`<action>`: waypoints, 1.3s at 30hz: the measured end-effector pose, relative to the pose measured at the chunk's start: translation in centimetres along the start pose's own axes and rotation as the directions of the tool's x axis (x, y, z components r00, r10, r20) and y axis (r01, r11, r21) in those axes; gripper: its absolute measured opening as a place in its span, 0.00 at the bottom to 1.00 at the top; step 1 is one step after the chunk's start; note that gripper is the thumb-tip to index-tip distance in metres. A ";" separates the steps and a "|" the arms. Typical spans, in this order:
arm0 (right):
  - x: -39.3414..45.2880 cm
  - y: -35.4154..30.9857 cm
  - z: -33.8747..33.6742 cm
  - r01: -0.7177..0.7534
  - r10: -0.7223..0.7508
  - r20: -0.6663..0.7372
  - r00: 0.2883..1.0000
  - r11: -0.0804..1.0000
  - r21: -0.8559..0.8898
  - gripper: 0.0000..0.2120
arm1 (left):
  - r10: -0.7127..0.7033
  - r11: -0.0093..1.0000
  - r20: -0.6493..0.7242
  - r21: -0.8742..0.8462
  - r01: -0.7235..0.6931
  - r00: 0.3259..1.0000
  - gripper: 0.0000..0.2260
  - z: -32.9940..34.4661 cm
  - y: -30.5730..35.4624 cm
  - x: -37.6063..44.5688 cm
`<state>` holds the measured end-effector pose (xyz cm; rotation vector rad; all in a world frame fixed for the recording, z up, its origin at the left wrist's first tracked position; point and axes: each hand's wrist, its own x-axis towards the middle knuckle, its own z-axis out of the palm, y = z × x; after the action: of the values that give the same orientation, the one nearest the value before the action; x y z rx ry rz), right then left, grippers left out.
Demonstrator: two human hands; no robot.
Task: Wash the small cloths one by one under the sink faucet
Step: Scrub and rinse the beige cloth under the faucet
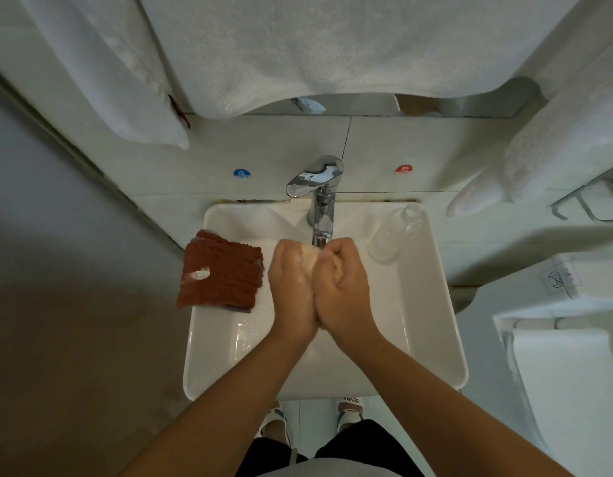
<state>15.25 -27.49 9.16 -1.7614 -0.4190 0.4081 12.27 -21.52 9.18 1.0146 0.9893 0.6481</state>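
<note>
Small cloth, pale and bunched, sits squeezed between both hands over the middle of the white sink, just under the faucet spout. The near rim of the basin lies below the forearms, with bare basin floor open on either side of the wrists. The left hand and right hand press heel to heel, fingers of both curled tight around the cloth so only a little of it shows at the top. To the left, a stack of brown cloths overhangs the basin's left rim. A clear glass lies on the right side, near the far corner.
</note>
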 end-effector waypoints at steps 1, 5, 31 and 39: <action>-0.3 -0.3 -0.1 0.043 -0.042 0.069 0.997 0.999 -0.018 0.07 | 0.001 1.000 -0.007 -0.002 -0.001 1.000 0.13 -0.1 0.2 0.4; 1.5 -0.2 -1.0 -0.044 0.045 -0.031 0.999 0.999 0.020 0.07 | 0.015 0.995 0.153 0.099 -0.031 0.988 0.14 0.4 0.3 -0.5; 0.8 0.6 -0.6 0.029 -0.015 0.166 0.986 0.996 -0.081 0.10 | 0.007 0.999 0.011 0.045 -0.008 1.000 0.09 0.2 -0.5 0.3; 0.9 0.8 -1.0 0.001 0.014 0.203 0.979 0.997 -0.073 0.11 | 0.009 1.000 -0.072 -0.001 -0.010 0.997 0.08 0.3 -0.8 0.0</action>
<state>16.59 -28.05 8.53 -1.7983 -0.5795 0.5868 12.50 -21.98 8.55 1.0009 1.0476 0.6973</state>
